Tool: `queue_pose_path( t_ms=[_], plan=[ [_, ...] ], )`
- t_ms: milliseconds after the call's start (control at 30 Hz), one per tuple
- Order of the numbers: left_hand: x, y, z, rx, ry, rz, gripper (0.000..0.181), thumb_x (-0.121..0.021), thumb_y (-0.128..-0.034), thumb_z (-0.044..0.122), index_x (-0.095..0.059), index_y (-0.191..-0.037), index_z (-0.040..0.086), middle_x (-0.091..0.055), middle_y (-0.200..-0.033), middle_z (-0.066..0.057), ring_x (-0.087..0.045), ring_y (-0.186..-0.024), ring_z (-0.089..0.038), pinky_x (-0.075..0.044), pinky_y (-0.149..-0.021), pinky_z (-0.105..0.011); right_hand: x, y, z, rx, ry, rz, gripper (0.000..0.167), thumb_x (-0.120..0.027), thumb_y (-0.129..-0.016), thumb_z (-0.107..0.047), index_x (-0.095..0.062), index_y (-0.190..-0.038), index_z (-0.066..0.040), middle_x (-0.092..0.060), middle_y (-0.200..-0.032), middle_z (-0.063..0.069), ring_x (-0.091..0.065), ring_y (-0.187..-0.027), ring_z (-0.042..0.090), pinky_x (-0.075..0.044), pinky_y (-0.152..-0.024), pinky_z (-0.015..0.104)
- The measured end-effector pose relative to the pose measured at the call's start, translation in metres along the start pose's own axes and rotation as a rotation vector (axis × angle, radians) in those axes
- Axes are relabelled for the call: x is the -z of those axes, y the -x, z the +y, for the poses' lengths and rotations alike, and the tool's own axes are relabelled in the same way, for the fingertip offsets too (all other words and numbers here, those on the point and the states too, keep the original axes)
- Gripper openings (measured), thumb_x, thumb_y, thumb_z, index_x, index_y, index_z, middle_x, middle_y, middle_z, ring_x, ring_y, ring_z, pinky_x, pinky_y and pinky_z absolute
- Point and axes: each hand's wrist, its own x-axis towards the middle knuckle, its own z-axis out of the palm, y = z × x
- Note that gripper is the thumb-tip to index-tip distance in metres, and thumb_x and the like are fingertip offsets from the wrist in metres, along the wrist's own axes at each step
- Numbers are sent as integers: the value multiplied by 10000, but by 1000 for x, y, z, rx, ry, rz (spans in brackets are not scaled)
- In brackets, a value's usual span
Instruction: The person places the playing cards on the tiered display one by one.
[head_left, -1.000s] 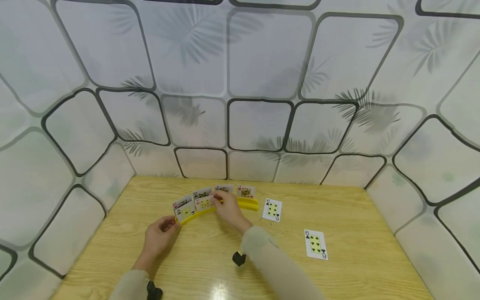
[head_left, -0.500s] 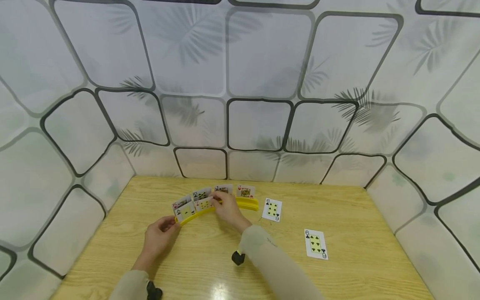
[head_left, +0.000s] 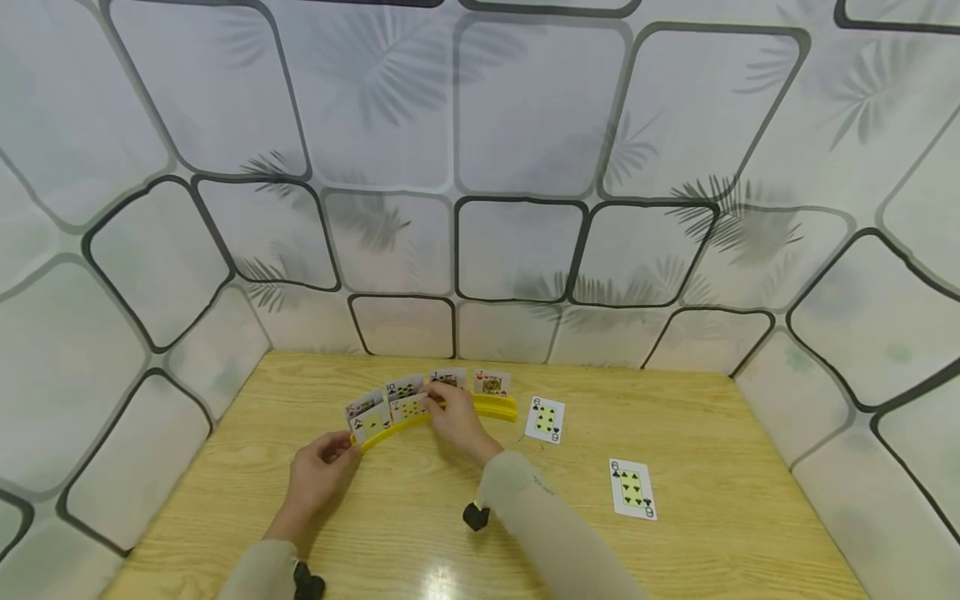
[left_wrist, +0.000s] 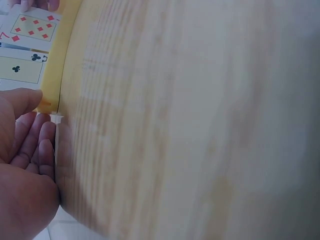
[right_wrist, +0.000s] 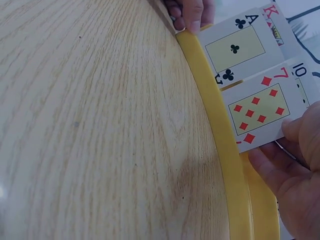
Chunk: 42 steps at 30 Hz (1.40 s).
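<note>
A curved yellow card holder (head_left: 495, 407) stands at the back of the table with playing cards in two rows. My left hand (head_left: 318, 471) grips its left end, thumb on top, as the left wrist view shows. The ace of clubs (right_wrist: 235, 49) leans in the front row beside that hand. My right hand (head_left: 457, 421) pinches the right edge of the seven of diamonds (right_wrist: 257, 111), which sits in the front row right of the ace. Behind them stand a red king (head_left: 364, 403) and a black ten (head_left: 403, 386). The right hand partly covers a jack (head_left: 447, 377).
Another face card (head_left: 492, 383) stands at the holder's right end. Two black sixes lie face up on the wooden table (head_left: 405, 533): one six (head_left: 544, 420) near the holder, the other six (head_left: 632, 489) farther right. A patterned wall (head_left: 510, 325) borders the table's back.
</note>
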Motion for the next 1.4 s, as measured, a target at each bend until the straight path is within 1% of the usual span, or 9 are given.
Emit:
queue_pose_path(
  t_ms=[167, 433, 633, 700, 833, 933, 1100, 1233, 1400],
  plan=[
    [-1, -1, 0, -13, 2, 7, 337, -730, -982, 91, -703, -1284, -55, -735, -1149, -204, -619, -881, -59, -507, -766, -154, 0, -1, 2, 5, -7, 9, 206, -628, -1060, -94, -747, -1229, -87, -743, -1141, 86, -693, -1077, 222, -601, -889, 336],
    [-1, -1, 1, -6, 15, 0, 342, -726, -986, 91, -695, -1292, -59, -730, -1164, -210, -614, -883, -49, -506, -762, -150, 1, 1, 4, -7, -44, 44, 249, -682, -1036, -131, -719, -1275, -73, -746, -1167, 79, -701, -1092, 221, -595, -936, 322],
    [-2, -1, 1, 11, 24, 0, 354, -726, -985, 120, -695, -1293, -52, -722, -1160, -197, -610, -895, -71, -502, -763, -156, 5, 7, 7, -22, -86, 37, 288, -683, -1037, -143, -687, -1311, -55, -727, -1218, 101, -694, -1122, 238, -588, -966, 339],
    [-3, -1, 1, 15, 22, 1, 359, -726, -984, 130, -695, -1293, -51, -720, -1157, -193, -608, -897, -73, -501, -762, -159, 9, 11, 8, -27, -85, 27, 294, -683, -1039, -161, -687, -1316, -63, -726, -1227, 90, -690, -1117, 221, -584, -962, 328],
    [-3, -1, 0, 17, 11, 1, 356, -724, -987, 132, -696, -1296, -43, -720, -1156, -185, -608, -907, -91, -498, -765, -161, 20, 18, 12, -29, -61, 0, 295, -679, -1044, -202, -695, -1301, -58, -734, -1216, 80, -687, -1094, 201, -578, -956, 328],
    [-3, -1, 0, 22, 12, -3, 367, -719, -990, 143, -691, -1311, -34, -717, -1174, -182, -609, -931, -114, -499, -773, -167, 30, 24, 17, -31, -21, -8, 293, -679, -1045, -226, -709, -1275, -48, -748, -1182, 70, -693, -1064, 191, -581, -940, 325],
    [-2, -1, 1, 52, 18, -15, 388, -706, -1000, 165, -674, -1341, -17, -706, -1213, -177, -609, -986, -152, -499, -790, -167, 49, 33, 29, -14, 58, 30, 244, -701, -1030, -218, -751, -1196, -46, -780, -1111, 55, -718, -993, 177, -592, -880, 303],
    [-1, 0, 0, 48, 11, -16, 386, -707, -1001, 165, -674, -1338, -21, -707, -1210, -184, -613, -984, -156, -498, -783, -167, 63, 41, 36, 5, 105, 62, 194, -716, -1019, -210, -770, -1124, -56, -789, -1059, 52, -717, -925, 171, -587, -826, 284],
    [-2, -1, -1, 46, 19, -18, 382, -705, -1004, 171, -677, -1336, -16, -706, -1207, -178, -614, -982, -160, -500, -778, -171, 82, 51, 46, 20, 129, 99, 148, -725, -1008, -167, -778, -1093, -58, -788, -1021, 50, -713, -886, 176, -590, -794, 283]
  ],
)
